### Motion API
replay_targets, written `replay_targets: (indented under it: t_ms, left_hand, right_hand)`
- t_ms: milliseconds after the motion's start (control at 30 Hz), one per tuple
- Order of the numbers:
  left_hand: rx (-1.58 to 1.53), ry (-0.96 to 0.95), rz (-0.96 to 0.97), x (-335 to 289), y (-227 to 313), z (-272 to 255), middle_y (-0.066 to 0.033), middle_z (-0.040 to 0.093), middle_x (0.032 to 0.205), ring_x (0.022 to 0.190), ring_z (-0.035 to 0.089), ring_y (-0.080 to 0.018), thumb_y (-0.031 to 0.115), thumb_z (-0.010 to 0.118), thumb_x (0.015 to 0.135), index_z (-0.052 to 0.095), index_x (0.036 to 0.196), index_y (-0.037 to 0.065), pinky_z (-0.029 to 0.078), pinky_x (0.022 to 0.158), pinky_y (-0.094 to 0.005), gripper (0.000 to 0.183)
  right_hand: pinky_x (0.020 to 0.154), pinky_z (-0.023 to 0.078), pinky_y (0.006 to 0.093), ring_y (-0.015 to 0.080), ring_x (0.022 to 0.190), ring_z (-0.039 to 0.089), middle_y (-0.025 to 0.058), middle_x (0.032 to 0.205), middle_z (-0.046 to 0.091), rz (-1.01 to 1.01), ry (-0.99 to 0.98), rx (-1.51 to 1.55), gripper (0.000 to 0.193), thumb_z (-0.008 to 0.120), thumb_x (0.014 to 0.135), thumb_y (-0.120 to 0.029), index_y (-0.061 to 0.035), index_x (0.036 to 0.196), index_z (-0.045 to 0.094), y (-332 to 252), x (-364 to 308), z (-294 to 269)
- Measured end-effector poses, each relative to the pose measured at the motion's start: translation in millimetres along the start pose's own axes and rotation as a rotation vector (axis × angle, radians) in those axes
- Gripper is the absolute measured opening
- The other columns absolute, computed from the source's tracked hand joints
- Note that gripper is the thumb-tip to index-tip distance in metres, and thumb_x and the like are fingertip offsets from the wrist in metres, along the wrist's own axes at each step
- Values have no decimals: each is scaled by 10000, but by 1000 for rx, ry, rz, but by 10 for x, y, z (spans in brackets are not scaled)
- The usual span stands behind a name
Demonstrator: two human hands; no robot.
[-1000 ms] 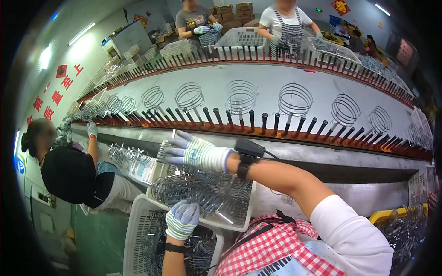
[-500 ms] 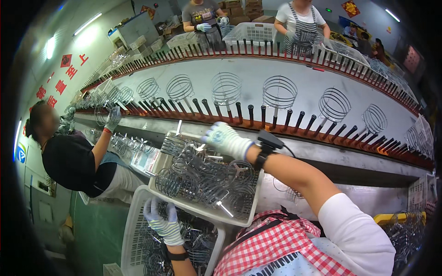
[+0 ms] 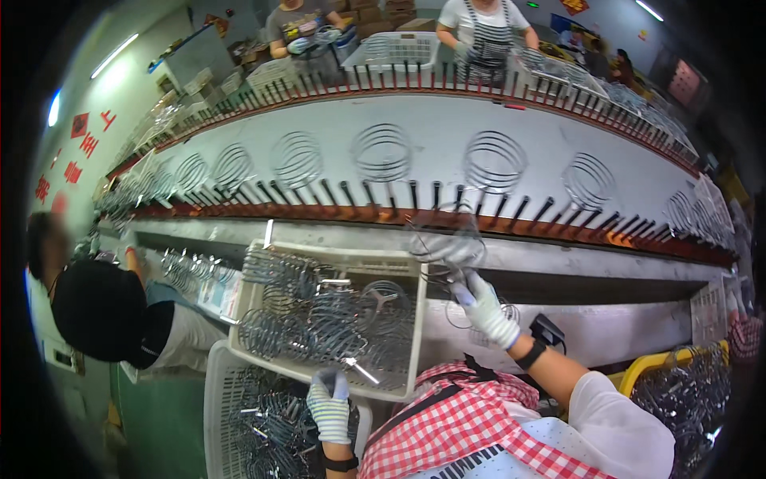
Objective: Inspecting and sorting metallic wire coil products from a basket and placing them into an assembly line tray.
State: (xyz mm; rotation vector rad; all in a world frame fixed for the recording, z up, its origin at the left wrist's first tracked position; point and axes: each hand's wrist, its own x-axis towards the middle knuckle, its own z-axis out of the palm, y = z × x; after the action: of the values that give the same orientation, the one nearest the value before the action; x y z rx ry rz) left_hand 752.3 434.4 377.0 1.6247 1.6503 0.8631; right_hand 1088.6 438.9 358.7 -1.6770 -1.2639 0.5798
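Note:
My right hand [image 3: 488, 313], in a white glove with striped markings, is closed on the lower end of a round wire coil [image 3: 448, 238]. The coil is smeared by motion and stands in front of the near rack's edge. My left hand [image 3: 329, 407], gloved alike, is at the front rim of a white plastic crate [image 3: 416, 319], its fingers loosely bent and thumb apart, with nothing seen in it. Inside that crate lies a heap of metal wire coils [image 3: 327, 319], some with bright straight stems. Whether the left fingers touch the rim is hard to tell.
A conveyor [image 3: 319, 108] carries rows of dark upright pegs [image 3: 413, 195], several bearing wire coils [image 3: 381, 152]. A lower white crate [image 3: 219, 399] and a yellow crate [image 3: 638, 371] hold more wire parts. A co-worker [image 3: 100, 311] works at left; two people stand across.
My right hand has moved right and down from above the crate and now holds a wire coil. My left hand has shifted right to the crate's front rim. The view has turned slightly.

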Motion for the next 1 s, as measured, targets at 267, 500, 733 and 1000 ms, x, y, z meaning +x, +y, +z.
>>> replay_targets:
  t_ms: [267,500,733,1000]
  left_hand:
    - [-489,-366,-469,-295,287,603,-128,583,852,445,540,-126,245,591,834,368,1160,-41,393,307,-206,487]
    - [-419,-322,-574,-384,364,910,-135,579,794,383,505,-142,193,626,767,327,1116,-23,372,279,-227,507]
    - [-405,-178,-607,-616,632,1279,-88,556,722,429,461,-101,110,640,746,324,1139,24,349,329,-230,511]
    - [-871,-224,-605,-1082,766,1396,16,470,667,489,408,-55,90,607,789,484,1047,45,317,410,-192,289]
  right_hand:
    - [573,410,276,121,626,467,9,721,523,619,-342,481,311,507,894,-338,-32,934,540,1211,-1227,-270]
    - [835,408,346,235,941,533,137,1010,579,745,-445,237,474,422,904,-394,-7,1166,498,2121,-1278,72]
    - [878,407,432,386,1028,525,263,1078,556,597,-641,-325,505,432,852,-420,-15,1143,517,2129,-1242,-241]
    - [570,462,339,208,608,572,102,690,604,499,-1147,-241,425,414,886,-411,-37,876,616,1353,-740,-1376]
